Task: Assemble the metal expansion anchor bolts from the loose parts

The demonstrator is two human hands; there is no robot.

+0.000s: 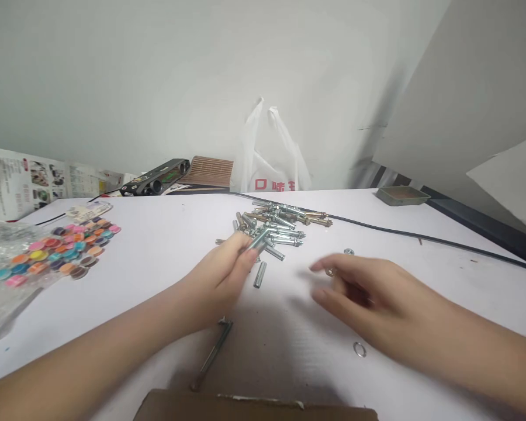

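My left hand [228,263] is closed, with a shiny silver expansion bolt [258,238] pinched between thumb and fingers; part of the bolt is hidden in the grip. Just beyond it lies a pile of silver and brass-coloured expansion bolts [284,225]. A loose metal sleeve [259,275] rests on the table right beside this hand. To the right, my right hand [355,292], slightly blurred, has its thumb and forefinger apart with nothing between the tips. Near its fingers are a nut [349,251] and a small metal piece [330,272], partly covered. A flat washer [360,349] lies below the hand.
A long bolt [213,354] lies near a brown cardboard box edge [254,409] in front. Colourful discs [70,251] in clear plastic are at left. A black cable [377,227] crosses the back; a shallow tray [402,196] and white bag [274,158] stand beyond.
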